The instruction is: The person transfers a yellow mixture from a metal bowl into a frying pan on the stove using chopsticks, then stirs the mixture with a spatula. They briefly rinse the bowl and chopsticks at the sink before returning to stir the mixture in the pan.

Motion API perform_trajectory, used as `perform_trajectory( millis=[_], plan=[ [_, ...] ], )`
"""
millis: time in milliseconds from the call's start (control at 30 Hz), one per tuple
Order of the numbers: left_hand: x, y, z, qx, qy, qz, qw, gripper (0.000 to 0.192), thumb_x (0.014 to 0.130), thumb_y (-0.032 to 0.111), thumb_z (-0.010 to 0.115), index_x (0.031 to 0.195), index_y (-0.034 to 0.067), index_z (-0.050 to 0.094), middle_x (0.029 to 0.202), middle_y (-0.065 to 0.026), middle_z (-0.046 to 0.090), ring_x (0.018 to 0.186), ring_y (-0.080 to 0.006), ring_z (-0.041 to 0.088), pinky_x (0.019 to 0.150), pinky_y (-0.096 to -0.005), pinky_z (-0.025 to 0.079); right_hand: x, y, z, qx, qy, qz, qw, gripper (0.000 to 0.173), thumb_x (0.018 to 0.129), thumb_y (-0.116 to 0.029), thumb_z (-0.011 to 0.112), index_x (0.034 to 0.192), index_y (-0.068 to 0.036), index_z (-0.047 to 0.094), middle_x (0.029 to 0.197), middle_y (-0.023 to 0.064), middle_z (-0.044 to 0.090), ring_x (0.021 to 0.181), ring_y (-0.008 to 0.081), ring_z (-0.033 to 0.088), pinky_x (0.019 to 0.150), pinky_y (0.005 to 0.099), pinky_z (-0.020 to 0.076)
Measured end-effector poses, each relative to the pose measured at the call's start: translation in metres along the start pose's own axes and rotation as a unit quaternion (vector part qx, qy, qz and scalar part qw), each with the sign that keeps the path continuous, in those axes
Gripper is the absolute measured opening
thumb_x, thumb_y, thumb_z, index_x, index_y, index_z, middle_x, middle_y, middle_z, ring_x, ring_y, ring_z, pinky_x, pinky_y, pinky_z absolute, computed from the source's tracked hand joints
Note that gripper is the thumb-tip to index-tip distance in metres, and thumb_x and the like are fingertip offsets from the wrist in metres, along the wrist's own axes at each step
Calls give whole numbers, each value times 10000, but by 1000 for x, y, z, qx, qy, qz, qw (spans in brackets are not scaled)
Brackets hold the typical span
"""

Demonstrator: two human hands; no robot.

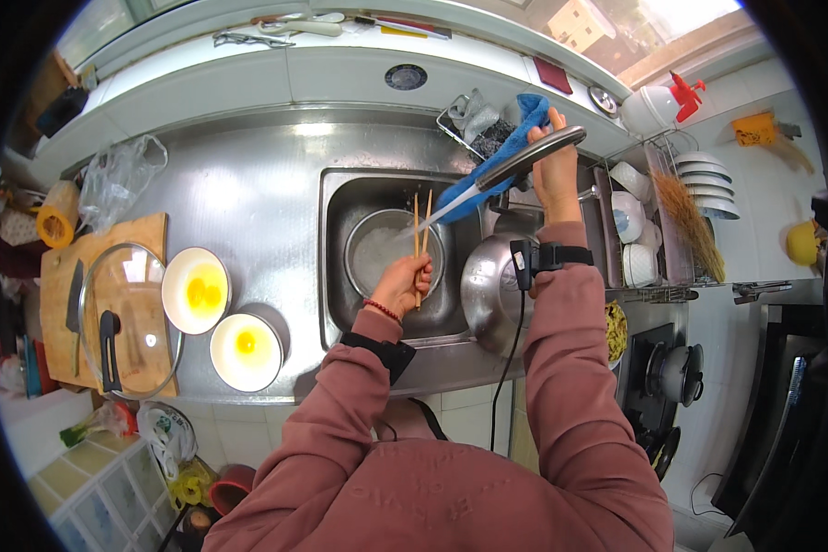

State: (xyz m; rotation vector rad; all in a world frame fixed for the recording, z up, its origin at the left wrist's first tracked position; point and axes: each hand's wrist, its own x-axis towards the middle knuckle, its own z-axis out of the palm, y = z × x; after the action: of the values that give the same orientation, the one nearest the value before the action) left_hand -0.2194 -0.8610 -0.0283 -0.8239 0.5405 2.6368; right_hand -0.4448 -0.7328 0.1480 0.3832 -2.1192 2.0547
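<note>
My left hand grips a pair of wooden chopsticks over a round metal bowl in the stainless steel sink. Cloudy, whitish water is in the bowl. From the faucet a water stream runs down towards the bowl, passing by the chopsticks. My right hand is at the faucet, partly hidden behind its spout, so its exact grip does not show. A blue cloth hangs beneath the spout.
Left of the sink are two bowls with raw egg, a white bowl and another bowl. A glass lid and a knife lie on the cutting board. A large metal pan and dish rack stand right.
</note>
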Motion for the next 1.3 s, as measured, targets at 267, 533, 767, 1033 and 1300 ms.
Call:
perform_trajectory(
  millis=[267, 533, 767, 1033, 1300],
  plan=[
    [-13, -4, 14, -2, 9, 28, 1000, 216, 1013, 179, 445, 1021, 5, 571, 811, -28, 542, 619, -105, 478, 467, -216, 394, -145, 58, 12, -89, 12, 274, 958, 143, 914, -216, 639, 931, -76, 620, 805, -9, 608, 714, 96, 527, 637, 249, 427],
    [-27, 14, 17, 105, 24, -16, 994, 233, 1033, 243, 385, 925, 67, 490, 647, 30, 414, 464, -52, 327, 396, -199, 256, -188, 119, 52, 116, -211, 551, 799, 287, 1001, -259, 474, 848, -32, 558, 705, 62, 560, 573, 180, 574, 556, 380, 539],
    [-76, 1, 17, 148, 13, -40, 988, 237, 1018, 272, 418, 909, 77, 495, 616, 52, 397, 461, -43, 306, 396, -193, 235, -131, 105, 60, 333, -44, 554, 761, 230, 1006, -218, 459, 859, -54, 522, 632, -4, 469, 486, 91, 443, 480, 256, 431],
    [-76, 3, 10, 249, 89, 78, 961, 124, 958, 152, 579, 930, 32, 597, 655, 29, 470, 507, -36, 380, 424, -187, 275, -130, 103, 71, 76, -163, 373, 910, 235, 965, -224, 536, 824, -35, 543, 675, 57, 540, 550, 181, 582, 562, 381, 543],
    [-36, 7, 17, 78, 33, -6, 996, 258, 1008, 232, 474, 1162, 38, 551, 692, 16, 467, 509, -55, 369, 439, -191, 285, -141, 119, 42, -351, -147, -106, 919, 233, 905, -146, 591, 1060, 12, 665, 966, 112, 698, 975, 219, 640, 832, 340, 497]
  ],
)
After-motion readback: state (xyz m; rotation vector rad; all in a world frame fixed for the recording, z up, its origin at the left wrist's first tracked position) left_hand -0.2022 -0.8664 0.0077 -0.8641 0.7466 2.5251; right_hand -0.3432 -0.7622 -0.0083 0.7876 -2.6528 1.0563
